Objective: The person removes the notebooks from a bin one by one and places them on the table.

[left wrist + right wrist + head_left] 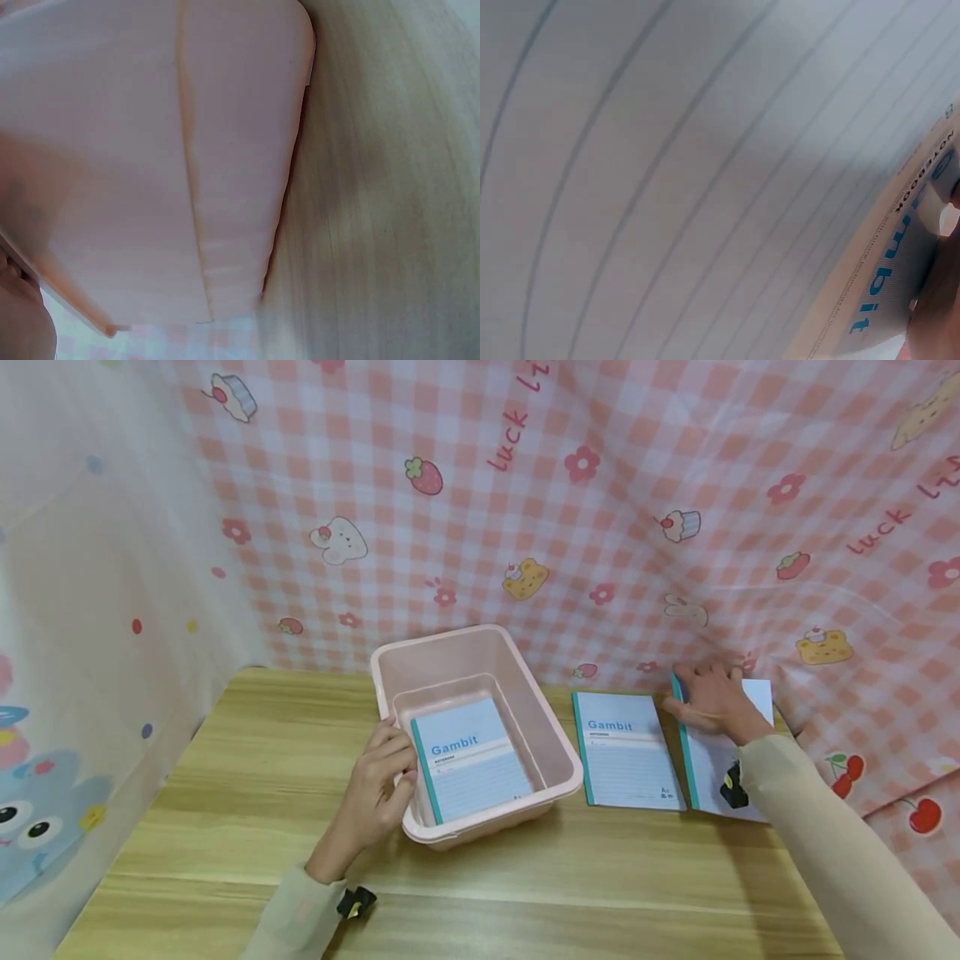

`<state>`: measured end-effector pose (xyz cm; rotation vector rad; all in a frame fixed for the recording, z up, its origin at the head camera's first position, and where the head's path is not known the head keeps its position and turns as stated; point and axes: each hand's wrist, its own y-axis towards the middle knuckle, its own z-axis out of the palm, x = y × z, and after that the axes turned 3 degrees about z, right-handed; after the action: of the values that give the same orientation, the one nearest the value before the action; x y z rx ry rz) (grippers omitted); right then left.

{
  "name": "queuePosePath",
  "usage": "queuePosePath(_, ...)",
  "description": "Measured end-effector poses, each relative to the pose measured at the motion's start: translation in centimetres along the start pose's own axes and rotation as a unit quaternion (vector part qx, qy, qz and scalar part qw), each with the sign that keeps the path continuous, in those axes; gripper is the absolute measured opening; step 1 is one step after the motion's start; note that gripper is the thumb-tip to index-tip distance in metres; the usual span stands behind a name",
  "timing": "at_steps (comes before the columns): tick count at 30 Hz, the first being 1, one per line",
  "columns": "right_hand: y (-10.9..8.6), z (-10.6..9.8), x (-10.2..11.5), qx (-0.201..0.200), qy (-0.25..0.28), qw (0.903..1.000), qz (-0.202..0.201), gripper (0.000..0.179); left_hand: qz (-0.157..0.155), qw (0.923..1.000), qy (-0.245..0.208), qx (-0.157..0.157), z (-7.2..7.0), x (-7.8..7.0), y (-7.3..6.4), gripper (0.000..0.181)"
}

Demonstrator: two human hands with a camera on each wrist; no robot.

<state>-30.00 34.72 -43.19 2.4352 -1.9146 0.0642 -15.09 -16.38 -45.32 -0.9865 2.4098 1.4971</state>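
Note:
My left hand (375,789) grips the left rim of a pink plastic basin (442,662), fingers curled over the edge. The basin's outer wall (240,150) fills much of the left wrist view. Inside it lies a light blue Gambit notebook (468,772) with a teal spine. At the right, my right hand (712,702) holds the upper part of another such notebook (707,768), thumb by the spine and fingers near the top edge. Its lined cover (705,187) bows in the right wrist view. A third notebook (630,768) lies flat between this one and the basin.
The wooden table (495,893) carries everything. Behind it hangs a pink checked cloth (450,552), close to the back edge and the right side. A pale cartoon-print curtain (97,585) hangs at the left.

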Motion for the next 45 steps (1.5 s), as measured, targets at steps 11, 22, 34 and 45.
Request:
queuePosePath(11,-0.2,2.6,-1.4,0.035,-0.006,0.9994,0.007,0.066,0.017,0.9998,-0.006,-0.009,0.1,0.0,0.1,0.020)
queuePosePath(22,0.3,4.6,-1.8,0.003,0.015,0.9998,0.008,0.066,0.030,0.9994,-0.010,-0.017,0.2,0.0,0.1,0.020)
queuePosePath(34,-0.2,5.4,-1.8,0.009,0.036,0.9993,0.001,0.061,0.035,0.9992,-0.010,-0.015,0.3,0.1,0.1,0.020)
queuePosePath(45,-0.3,3.7,-0.2,-0.022,0.078,0.9966,-0.014,0.053,0.022,0.9997,-0.009,-0.012,0.2,0.0,0.0,0.020)
